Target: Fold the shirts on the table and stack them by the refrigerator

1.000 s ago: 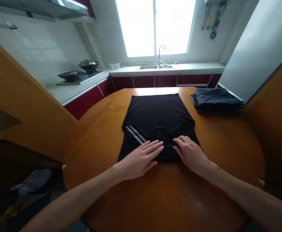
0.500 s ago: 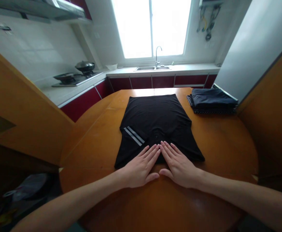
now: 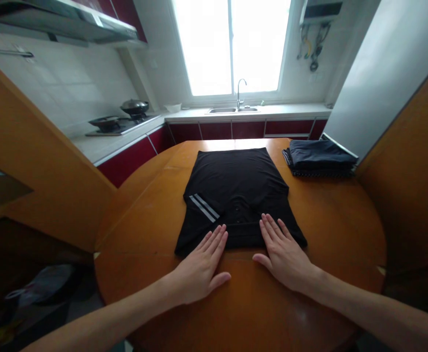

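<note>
Your left hand (image 3: 198,271), fingertips meeting the right's half a second ago, now rests flat, thumb out, left of centre on the black garment's (image 3: 236,176) near edge. The garment lies spread mid-table (image 3: 137,230); your right hand (image 3: 287,259), equally flat and pinching nothing, has parted rightward (ripples remain mid-cloth), so you seem to be smoothing that edge outward.

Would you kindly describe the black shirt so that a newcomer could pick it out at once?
Find the wooden table before the window. At its middle, by the left hand and right hand, lies the black shirt. Unlike the stack of folded clothes at the far right, it lies spread out, with two pale stripes slanting across its left side.
</note>
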A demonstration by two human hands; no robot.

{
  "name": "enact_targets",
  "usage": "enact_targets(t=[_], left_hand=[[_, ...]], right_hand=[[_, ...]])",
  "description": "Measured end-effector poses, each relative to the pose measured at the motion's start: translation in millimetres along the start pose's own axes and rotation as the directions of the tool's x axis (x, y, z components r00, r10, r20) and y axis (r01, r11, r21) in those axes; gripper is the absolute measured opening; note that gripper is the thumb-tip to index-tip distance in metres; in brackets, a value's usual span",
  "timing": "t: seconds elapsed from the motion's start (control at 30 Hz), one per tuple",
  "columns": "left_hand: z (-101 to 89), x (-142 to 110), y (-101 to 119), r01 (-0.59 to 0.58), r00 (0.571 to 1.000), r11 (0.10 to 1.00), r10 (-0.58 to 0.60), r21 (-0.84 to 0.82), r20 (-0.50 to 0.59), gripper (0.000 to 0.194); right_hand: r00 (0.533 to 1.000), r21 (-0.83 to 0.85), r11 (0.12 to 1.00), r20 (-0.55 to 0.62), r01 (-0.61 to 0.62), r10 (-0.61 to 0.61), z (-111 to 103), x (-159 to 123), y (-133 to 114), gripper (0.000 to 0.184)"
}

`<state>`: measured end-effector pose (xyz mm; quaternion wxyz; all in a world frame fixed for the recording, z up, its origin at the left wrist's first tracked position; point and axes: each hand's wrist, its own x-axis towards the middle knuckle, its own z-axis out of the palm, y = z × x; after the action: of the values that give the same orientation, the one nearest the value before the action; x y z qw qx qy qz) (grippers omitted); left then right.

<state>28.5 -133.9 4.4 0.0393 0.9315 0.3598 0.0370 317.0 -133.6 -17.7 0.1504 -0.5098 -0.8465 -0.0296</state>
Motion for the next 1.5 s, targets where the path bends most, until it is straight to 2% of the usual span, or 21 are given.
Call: enact_targets(t=[0.1,0.23,0.33,0.47,0.7,0.9,1.0,1.13,1.2,1.3,1.5], left_hand=[[-8.7,2.8,4.5,-0.017,0.998,1.0,0.017,0.005,-0.059,0.086],[-16.3,17.4,1.4,-0.118,0.993,0.992,0.117,-0.037,-0.028,0.074],[-11.8,26.8,-5.6,-0.108,0.994,0.992,0.108,-0.072,-0.004,0.074],[-2.9,28.5,-9.5,-0.083,0.996,0.992,0.084,-0.1,0.014,0.08],[3.1,23.6,-8.8,-0.032,0.999,0.996,0.032,-0.089,0.002,0.085],[-2.8,-10.6,-13.3,-0.013,1.0,1.0,0.013,0.017,0.024,0.08],[-11.0,-34.5,-13.8,-0.03,0.999,0.997,0.028,0.076,0.029,0.076],[-19.2,-56.1,-22.7,0.033,0.999,0.99,-0.027,0.135,-0.048,0.073],[-19.8,-63.2,-31.9,0.067,0.996,0.991,-0.06,0.119,-0.06,0.074],[-18.2,-72.2,-44.5,0.067,0.998,0.996,-0.066,0.056,-0.02,0.076],[-21.6,-82.1,-52.0,0.055,0.998,0.998,-0.055,-0.007,-0.006,0.075]], right_hand=[[0.995,0.01,0.997,-0.056,-0.08,0.08,-1.6,2.4,-2.4,0.083],[0.996,0.094,0.994,-0.07,0.064,-0.057,-6.8,5.9,-3.9,0.068],[0.989,0.155,0.977,-0.002,0.148,-0.15,-5.9,8.0,-4.5,0.069],[0.984,0.175,0.975,0.083,0.139,-0.156,-1.8,9.9,-3.6,0.07],[0.984,0.141,0.978,0.073,0.154,-0.165,1.1,8.7,-0.4,0.071],[0.985,0.019,0.984,0.007,0.174,-0.175,-5.7,-5.2,20.7,0.074],[0.977,0.001,0.978,0.027,0.211,-0.211,-15.7,-14.7,38.9,0.074],[0.972,0.026,0.976,0.087,0.215,-0.217,-25.6,-25.1,64.5,0.075],[0.966,0.063,0.975,0.137,0.212,-0.219,-26.4,-29.8,75.1,0.074],[0.96,0.116,0.976,0.195,0.183,-0.203,-23.5,-36.8,85.0,0.072],[0.979,0.17,0.98,0.16,0.101,-0.128,-19.2,-42.7,87.1,0.073]])
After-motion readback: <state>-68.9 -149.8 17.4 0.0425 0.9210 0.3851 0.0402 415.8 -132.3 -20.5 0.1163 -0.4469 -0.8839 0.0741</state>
